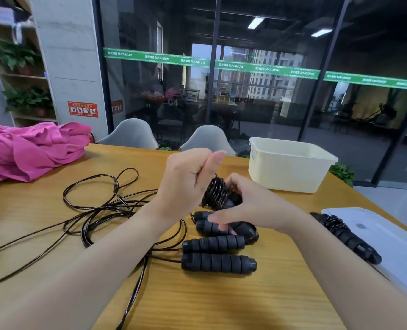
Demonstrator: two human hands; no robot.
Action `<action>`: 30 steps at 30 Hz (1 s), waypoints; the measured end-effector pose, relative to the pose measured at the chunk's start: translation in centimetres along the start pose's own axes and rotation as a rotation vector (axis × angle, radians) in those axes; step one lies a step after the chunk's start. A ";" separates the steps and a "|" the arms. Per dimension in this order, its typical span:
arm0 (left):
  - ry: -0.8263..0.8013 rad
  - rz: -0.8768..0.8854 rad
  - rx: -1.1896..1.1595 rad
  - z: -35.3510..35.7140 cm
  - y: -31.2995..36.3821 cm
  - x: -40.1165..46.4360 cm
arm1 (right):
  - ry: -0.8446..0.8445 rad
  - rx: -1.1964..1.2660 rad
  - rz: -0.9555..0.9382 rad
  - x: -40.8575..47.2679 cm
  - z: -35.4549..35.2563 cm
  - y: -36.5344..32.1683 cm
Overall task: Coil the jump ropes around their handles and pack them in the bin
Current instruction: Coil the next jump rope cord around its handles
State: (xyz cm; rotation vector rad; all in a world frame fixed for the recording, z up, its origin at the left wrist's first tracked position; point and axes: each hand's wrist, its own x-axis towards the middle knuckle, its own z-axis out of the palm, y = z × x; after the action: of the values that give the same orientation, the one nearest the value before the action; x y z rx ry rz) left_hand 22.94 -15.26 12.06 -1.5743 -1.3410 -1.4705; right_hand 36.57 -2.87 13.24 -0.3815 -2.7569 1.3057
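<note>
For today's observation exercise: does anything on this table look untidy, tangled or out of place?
Yes. Loose black rope sprawls in overlapping loops across the table's left side, seemingly knotted near the back. A coiled rope lies on the white lid, not in the bin. Crumpled pink cloth sits far left.

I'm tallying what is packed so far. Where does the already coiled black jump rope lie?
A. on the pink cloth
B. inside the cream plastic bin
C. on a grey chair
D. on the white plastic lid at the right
D: the coiled black jump rope rests on the white plastic lid, while no rope shows inside the cream plastic bin.
</note>
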 end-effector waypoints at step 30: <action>-0.275 -0.381 0.040 -3.1 2.9 -1.8 | 0.794 -0.806 -0.094 -0.1 5.8 1.4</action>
State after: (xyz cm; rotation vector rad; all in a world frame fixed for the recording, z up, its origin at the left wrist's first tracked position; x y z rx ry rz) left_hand 24.75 -19.42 11.62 -1.6009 -1.9019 -1.4644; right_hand 36.02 -6.40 8.47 -0.6176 -2.3738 -0.0845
